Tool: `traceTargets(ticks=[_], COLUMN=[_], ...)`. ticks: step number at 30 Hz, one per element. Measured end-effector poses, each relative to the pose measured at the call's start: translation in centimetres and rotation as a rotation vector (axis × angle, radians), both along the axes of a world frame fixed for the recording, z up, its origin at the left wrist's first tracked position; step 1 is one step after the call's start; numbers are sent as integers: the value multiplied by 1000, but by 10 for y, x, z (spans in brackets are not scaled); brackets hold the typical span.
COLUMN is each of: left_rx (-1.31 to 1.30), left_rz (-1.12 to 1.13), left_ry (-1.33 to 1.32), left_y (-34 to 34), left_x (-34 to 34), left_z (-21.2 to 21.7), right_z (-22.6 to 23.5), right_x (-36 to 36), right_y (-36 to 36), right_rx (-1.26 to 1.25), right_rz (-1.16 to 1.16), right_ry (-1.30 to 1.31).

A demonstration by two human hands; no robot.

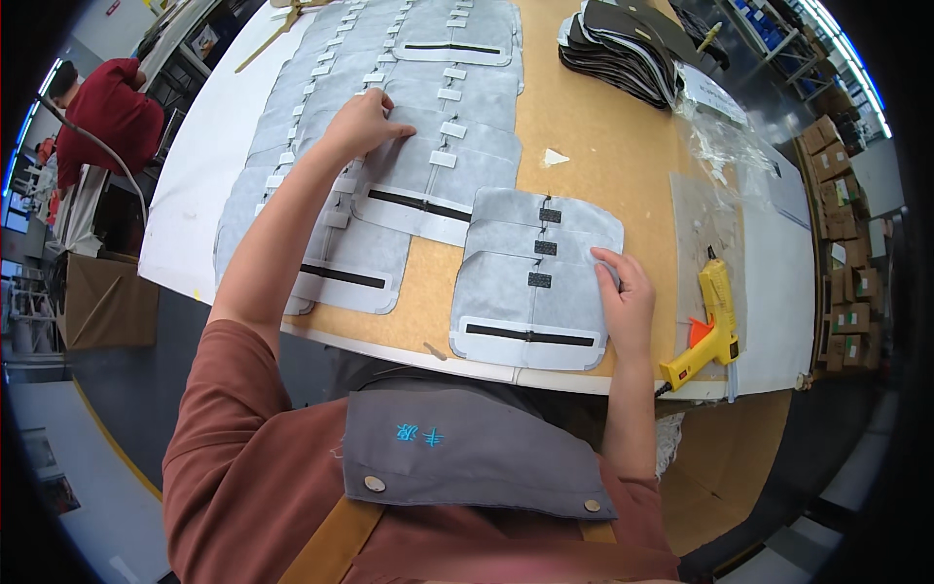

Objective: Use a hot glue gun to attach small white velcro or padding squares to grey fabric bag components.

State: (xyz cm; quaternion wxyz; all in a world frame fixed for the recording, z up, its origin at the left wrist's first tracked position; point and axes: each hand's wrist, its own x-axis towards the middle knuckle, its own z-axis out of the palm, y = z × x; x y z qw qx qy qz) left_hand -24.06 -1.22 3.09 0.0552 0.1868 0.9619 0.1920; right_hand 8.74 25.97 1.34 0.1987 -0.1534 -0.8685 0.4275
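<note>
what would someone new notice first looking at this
Rows of overlapping grey fabric panels with black strips cover the table's left and middle; the left hand presses on one, the right hand rests on a small stack of panels at the near edge. A yellow glue gun lies to the right.

Far right, past the worktop's [623, 146] edge, brown cardboard boxes [846, 282] stack up in a column, some with pale labels on their faces. A crumpled clear plastic bag [725, 136] lies on the worktop's far right side. On the left, a big open brown carton [102, 302] stands on the floor. Far left, a small red-and-white sign [114, 8] hangs on the wall.
</note>
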Motion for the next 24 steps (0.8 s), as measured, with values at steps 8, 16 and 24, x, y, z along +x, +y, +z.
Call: traceTargets(ticks=[8,16,24], left_rx=[-4,-54,-24], left_rz=[-170,-146,-92], left_ry=[-52,417,483], left_y=[7,15,5], left_x=[-5,23,14], left_z=[6,-10,-21], right_z=[1,-1,-2], right_x=[2,2,3], right_y=[4,5,5], right_rx=[-1,-2,14], right_rz=[0,1,19], right_ry=[1,-12,15])
